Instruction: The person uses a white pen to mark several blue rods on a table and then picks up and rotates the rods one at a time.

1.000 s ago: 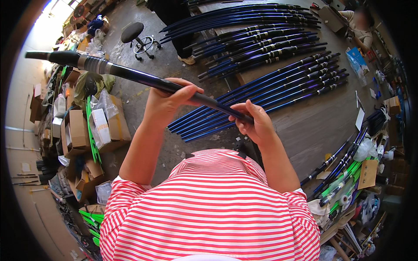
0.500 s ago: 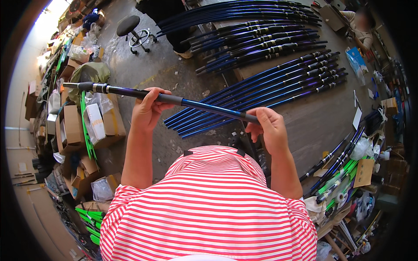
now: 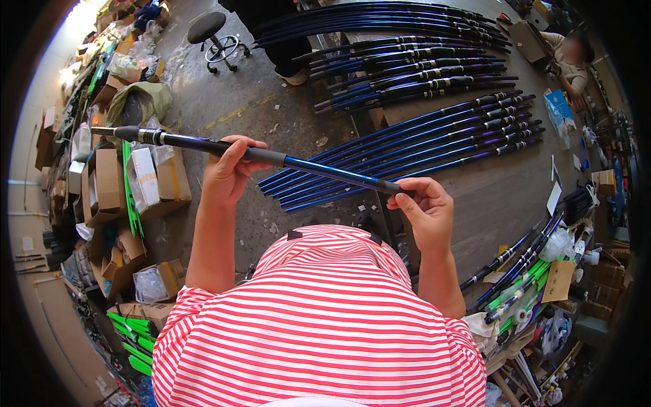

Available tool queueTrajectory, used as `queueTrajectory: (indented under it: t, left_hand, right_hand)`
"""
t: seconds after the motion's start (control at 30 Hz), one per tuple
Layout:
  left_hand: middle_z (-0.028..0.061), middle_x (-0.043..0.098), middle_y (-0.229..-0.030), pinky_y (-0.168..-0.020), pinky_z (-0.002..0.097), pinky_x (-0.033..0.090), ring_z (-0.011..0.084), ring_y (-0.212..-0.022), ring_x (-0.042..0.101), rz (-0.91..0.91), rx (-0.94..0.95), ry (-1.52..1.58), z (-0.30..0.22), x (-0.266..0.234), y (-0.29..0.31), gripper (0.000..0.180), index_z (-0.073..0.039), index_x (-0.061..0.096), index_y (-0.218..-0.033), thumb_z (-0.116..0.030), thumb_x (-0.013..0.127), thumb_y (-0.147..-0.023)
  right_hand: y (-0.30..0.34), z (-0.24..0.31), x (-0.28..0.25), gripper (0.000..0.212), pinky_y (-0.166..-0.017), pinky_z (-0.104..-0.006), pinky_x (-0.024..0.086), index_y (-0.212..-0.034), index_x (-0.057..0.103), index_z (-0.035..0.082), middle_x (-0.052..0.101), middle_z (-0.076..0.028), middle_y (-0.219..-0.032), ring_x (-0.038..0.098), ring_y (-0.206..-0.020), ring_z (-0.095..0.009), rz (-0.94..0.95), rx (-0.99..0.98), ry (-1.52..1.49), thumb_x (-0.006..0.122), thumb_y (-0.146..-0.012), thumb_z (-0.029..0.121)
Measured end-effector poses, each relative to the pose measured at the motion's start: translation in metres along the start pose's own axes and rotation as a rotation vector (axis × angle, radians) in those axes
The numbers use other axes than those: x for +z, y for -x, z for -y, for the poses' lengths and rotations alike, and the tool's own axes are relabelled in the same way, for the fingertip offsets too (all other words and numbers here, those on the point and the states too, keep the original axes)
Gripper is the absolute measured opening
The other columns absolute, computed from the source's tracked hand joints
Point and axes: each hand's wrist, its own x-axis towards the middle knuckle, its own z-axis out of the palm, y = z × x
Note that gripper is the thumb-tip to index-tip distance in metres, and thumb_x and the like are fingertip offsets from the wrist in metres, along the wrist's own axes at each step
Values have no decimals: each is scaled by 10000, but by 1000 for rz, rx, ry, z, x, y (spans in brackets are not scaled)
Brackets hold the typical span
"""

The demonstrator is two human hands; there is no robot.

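Observation:
A dark blue and black telescopic fishing rod (image 3: 332, 172) lies across both my hands in front of my chest, its reel-seat end higher at the left. My left hand (image 3: 232, 173) is closed round its black grip near the middle. My right hand (image 3: 428, 211) pinches the dark cap at the rod's lower right end between thumb and fingers. Beyond the rod, a row of similar blue rods (image 3: 407, 152) lies fanned out on the table (image 3: 468, 203), with more bundles of rods (image 3: 420, 68) farther back.
At the left stand open cardboard boxes (image 3: 105, 186) with plastic bags and green rods. A black stool (image 3: 207, 27) stands at the back left near a person in dark clothes (image 3: 271, 34). Another person (image 3: 569, 64) sits far right. Rods and bags (image 3: 529, 271) crowd the near right.
My right hand has shifted its grip on the rod's end cap: the fingers now come over the top with the thumb below. My left hand keeps its hold.

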Motion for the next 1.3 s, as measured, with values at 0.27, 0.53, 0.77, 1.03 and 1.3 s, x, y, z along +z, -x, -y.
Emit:
queueTrajectory:
  t: [0.27,0.53,0.77,1.03,1.3]
  left_hand:
    - [208,605,-869,-659,372,560,270,-740,632,4,-14,15,3,-8,-1,182,53,571,-887,-122,536,-852]
    - [210,603,-874,-665,382,556,274,-743,630,-10,-12,-10,4,-6,-1,182,52,565,-898,-121,528,-856]
    - [205,605,-869,-657,368,552,268,-750,630,9,-36,-137,12,4,-3,163,54,557,-893,-101,544,-844]
    - [171,614,-853,-666,315,530,210,-727,617,229,-66,-480,35,57,-9,120,42,563,-892,-40,581,-807]
    - [93,641,-784,-615,195,437,106,-668,573,484,-161,-590,60,117,-9,72,20,637,-824,-14,631,-761]
  right_hand:
    - [0,-1,-2,327,-653,-264,530,-962,538,-37,611,-130,-836,633,-712,-170,10,58,-88,463,-904,276]
    - [3,-7,-3,424,-652,-291,533,-960,532,-37,605,-140,-842,628,-707,-183,-39,89,-179,362,-930,350]
    - [-2,-25,-10,371,-617,-274,519,-832,583,-30,616,-120,-756,610,-646,-167,-92,272,-200,440,-911,303]
    - [31,-75,-23,336,-498,-304,505,-722,555,30,554,-64,-617,572,-524,-164,-169,509,-474,515,-870,330]
    - [73,-74,-39,349,-503,-285,492,-743,558,32,565,-65,-648,572,-527,-163,-192,466,-473,513,-867,356]
